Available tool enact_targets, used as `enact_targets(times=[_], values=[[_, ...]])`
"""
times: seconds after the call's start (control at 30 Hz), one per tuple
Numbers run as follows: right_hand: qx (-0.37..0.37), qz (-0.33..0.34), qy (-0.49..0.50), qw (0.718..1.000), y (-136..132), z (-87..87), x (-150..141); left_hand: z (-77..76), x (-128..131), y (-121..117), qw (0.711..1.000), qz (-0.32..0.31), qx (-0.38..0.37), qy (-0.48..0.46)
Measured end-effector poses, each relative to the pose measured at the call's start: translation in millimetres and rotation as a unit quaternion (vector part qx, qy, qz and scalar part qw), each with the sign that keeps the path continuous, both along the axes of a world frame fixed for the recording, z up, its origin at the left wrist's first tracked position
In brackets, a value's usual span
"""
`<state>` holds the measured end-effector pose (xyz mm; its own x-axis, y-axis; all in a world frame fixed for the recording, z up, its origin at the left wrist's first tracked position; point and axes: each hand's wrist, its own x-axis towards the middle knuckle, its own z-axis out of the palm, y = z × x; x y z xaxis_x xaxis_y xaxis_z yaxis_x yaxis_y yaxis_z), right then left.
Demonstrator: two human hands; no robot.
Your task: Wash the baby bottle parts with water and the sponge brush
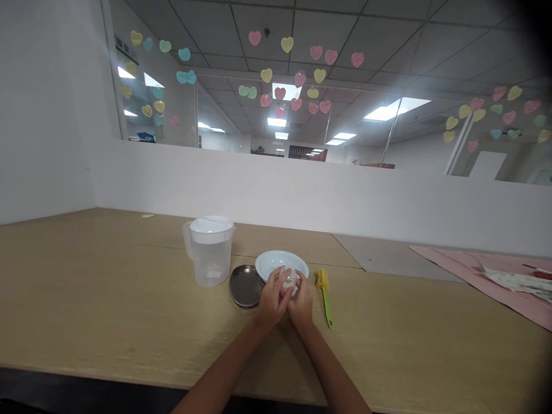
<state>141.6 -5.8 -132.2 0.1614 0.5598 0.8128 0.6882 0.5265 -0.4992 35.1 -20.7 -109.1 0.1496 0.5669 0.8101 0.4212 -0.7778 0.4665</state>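
Observation:
My left hand (272, 298) and my right hand (302, 303) are closed together around a small clear, rounded container (290, 278), perhaps glass. Fingers cover much of it, so its exact kind is unclear. Both hands are at the near rim of a white bowl (272, 257), in front of it. Partly behind my left hand lies a round dark metal dish (245, 287). To the right of my right hand rests a brush (326, 299) with a yellow head and a green handle, lying on the table.
A lidded clear plastic pitcher (211, 259) holding clear liquid stands left of the metal dish. A pink cloth (457, 265) with a pale fabric item and a pen lies at the far right of the wooden table (107, 299). Behind rises a white wall (259, 190) below glass.

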Motion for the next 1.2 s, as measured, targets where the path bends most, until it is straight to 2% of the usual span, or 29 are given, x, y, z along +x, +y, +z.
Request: enact_targets(times=[0.23, 0.67, 0.97, 1.2], values=[[-0.001, 0.008, -0.053, 0.999, -2.3, 1.0, 1.5, -9.8, -1.4, 1.3, 0.999, -0.012, -0.043, -0.006], [0.029, -0.045, -0.07, 0.996, 1.7, -8.2, -2.7, -4.0, -3.7, -3.0, 0.995, -0.059, -0.069, -0.035], [0.038, -0.057, -0.089, 0.994, -1.9, -4.0, -5.0, -3.7, -5.7, -0.7, 0.997, -0.036, -0.071, -0.012], [0.019, -0.058, -0.059, 0.996, -1.3, -5.0, -5.3, -5.5, -6.9, 0.2, 0.997, -0.031, -0.064, 0.003]])
